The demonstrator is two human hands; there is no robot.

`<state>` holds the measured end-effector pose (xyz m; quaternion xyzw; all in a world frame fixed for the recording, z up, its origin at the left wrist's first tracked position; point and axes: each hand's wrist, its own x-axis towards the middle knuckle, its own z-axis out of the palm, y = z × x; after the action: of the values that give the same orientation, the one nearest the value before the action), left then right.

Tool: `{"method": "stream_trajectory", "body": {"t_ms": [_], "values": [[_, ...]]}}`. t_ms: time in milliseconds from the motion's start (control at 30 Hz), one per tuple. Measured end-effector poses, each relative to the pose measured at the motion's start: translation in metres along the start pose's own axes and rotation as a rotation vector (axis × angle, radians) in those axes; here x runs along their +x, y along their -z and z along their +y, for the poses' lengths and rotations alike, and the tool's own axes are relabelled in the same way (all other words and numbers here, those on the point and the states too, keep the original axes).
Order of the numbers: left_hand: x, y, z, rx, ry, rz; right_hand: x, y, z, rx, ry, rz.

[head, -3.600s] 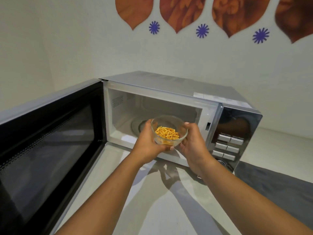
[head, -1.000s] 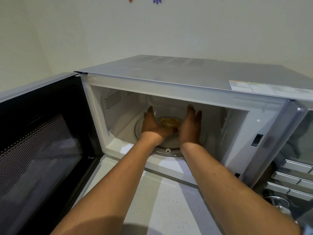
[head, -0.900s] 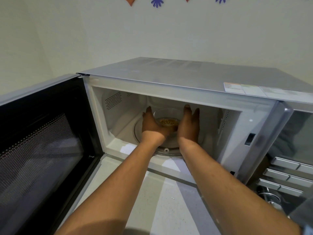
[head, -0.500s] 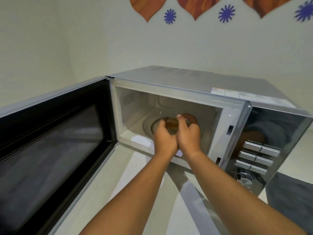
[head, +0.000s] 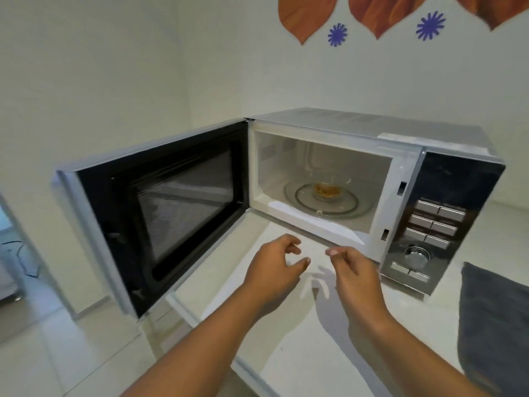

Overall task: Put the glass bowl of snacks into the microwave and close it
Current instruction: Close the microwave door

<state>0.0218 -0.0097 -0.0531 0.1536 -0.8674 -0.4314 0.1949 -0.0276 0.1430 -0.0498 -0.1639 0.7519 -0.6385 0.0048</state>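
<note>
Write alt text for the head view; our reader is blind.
A glass bowl of snacks sits on the turntable inside a silver microwave whose door hangs wide open. Both empty hands, left and right, hover over the counter.

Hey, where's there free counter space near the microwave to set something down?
The white counter is bare in front of the microwave, between the open door and the grey cloth; both empty hands, left hand and right hand, hover over it. Inside, the glass bowl of snacks takes the turntable's middle.
</note>
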Motion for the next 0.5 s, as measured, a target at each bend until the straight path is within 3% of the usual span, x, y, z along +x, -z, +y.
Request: {"method": "stream_trajectory", "body": {"t_ms": [133, 200, 300, 500], "values": [[-0.045, 0.024, -0.011, 0.151, -0.086, -0.014, -0.048, -0.004, 0.024, -0.243, -0.099, -0.240], [-0.066, 0.040, -0.007, 0.210, -0.186, 0.028, -0.067, -0.001, 0.037, -0.656, 0.104, -0.363], [-0.101, 0.077, 0.002, 0.220, -0.393, 0.209, -0.078, 0.000, 0.045, -0.905, 0.313, -0.426], [-0.132, 0.174, 0.003, 0.205, -0.702, 0.715, -0.075, -0.001, 0.056, -0.951, 0.329, -0.355]]}}
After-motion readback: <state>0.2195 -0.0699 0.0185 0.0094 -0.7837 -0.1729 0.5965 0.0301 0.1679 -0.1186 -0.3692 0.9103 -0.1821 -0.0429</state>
